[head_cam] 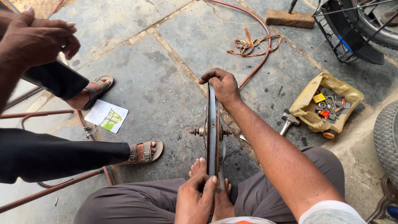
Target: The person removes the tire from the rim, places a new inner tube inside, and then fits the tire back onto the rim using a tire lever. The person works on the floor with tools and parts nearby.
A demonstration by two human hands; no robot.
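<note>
Grey stone paving [166, 74], cracked along its joints, underfoot at an outdoor repair spot. Upright at centre, edge-on to the camera, a bare metal wheel rim [212, 124] with its axle [209, 132] sticking out to both sides. Right hand [222, 84] clamped over the rim's far top edge, fingers curled tight round the metal. Left hand [195, 199] gripping the near edge low down, thumb pressed flat against the rim, just above bare toes [199, 165] tucked against the wheel's base. Open paving to the rim's left and beyond it; tighter on the right, with a hammer [289, 121] lying near the forearm and, just past it, a cut-open yellow plastic container [309, 103] holding small tools and bits. Further out, a red hose [257, 25] curving across the slabs beside a tangle of orange cord [248, 45], a brick [289, 18] at the top edge, and a black wire basket [340, 37] on a parked cycle in the top right corner. Knobbly tyre [387, 137] at the right border. On the left, another person's sandalled feet [143, 151], dark trouser legs and clasped hands [37, 39], a printed leaflet [107, 116] between the feet, and rust-red tubing [49, 114] crowding that side.
</note>
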